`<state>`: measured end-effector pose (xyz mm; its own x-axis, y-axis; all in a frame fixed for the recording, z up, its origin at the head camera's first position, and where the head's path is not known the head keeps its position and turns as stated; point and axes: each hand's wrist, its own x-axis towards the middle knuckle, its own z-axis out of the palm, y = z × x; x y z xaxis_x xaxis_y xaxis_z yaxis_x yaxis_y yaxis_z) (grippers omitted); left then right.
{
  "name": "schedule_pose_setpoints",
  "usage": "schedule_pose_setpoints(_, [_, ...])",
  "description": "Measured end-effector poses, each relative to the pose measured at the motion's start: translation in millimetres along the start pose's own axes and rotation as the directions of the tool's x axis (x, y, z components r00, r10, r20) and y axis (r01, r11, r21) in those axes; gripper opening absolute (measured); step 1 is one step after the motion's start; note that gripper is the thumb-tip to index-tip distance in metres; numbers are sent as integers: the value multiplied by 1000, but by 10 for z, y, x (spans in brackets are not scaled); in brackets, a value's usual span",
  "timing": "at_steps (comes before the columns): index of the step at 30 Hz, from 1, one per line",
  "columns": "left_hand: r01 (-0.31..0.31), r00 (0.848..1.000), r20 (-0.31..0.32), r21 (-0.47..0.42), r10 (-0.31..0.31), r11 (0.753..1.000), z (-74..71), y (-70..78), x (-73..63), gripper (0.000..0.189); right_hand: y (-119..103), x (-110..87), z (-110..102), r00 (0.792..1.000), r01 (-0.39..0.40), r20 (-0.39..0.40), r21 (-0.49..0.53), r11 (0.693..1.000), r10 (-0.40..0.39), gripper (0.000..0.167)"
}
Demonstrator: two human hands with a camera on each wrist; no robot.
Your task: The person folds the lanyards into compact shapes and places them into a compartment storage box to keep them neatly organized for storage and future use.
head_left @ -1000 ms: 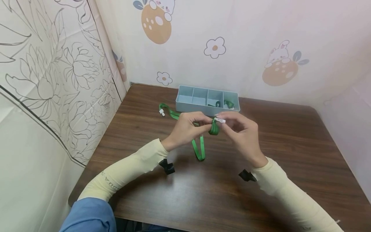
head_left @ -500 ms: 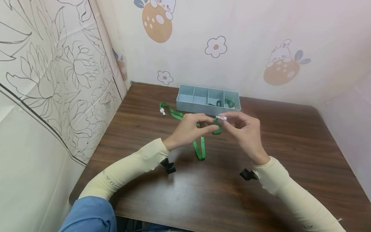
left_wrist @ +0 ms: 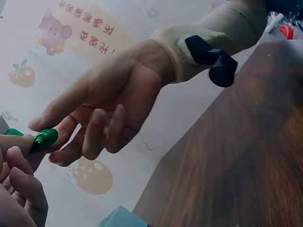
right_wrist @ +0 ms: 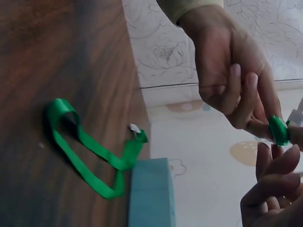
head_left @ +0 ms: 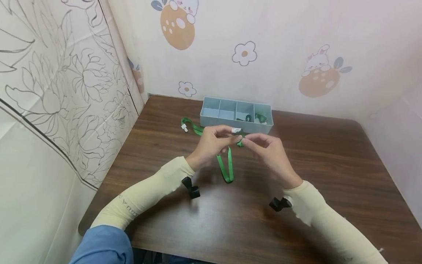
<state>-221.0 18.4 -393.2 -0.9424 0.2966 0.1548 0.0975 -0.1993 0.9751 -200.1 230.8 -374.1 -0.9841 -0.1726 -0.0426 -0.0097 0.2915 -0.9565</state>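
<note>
Rolled glossy green ribbon, far right of R-wrist view, could unwind.
L hand & R hand: fingers clamped on it; cause'd prob. be one pinch slipping.

The table here has a dark brown wood-grain top with visible rounded corners, and a pale sheen of light lies across its near part. Along the far edge, left of the middle, stands a long, light blue rectangular box divided into four compartments. In front of it, towards the left, a flat bright green ribbon strap lies on the wood, its middle hidden in the head view. One end makes a narrow curved loop pointing to the table's near side; the other reaches up beside the box and carries a small white clip.
</note>
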Motion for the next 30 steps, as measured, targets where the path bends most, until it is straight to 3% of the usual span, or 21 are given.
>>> schedule_pose_setpoints(6, [56,998,-7,33,-55,998,-18,-56,15,18,103,3,40,1000,24,-6,53,998,-24,41])
schedule_pose_setpoints(11, [66,998,6,63,-67,996,-50,-123,28,17,156,12,22,998,60,-20,-35,998,-61,37])
schedule_pose_setpoints(16, [-17,999,32,133,12,991,-100,-128,60,20,206,6,-14,992,119,-23,-177,977,-125,33])
schedule_pose_setpoints(18, [-61,997,59,219,49,974,-119,-110,66,22,210,-1,-22,989,135,-30,-206,969,-144,32])
schedule_pose_setpoints(22, [-136,989,113,381,100,914,-142,-89,63,28,210,-8,-37,983,162,-44,-234,959,-177,28])
schedule_pose_setpoints(30, [-226,973,141,445,181,867,-159,-118,64,18,242,-12,-69,972,212,-41,-293,932,-233,23])
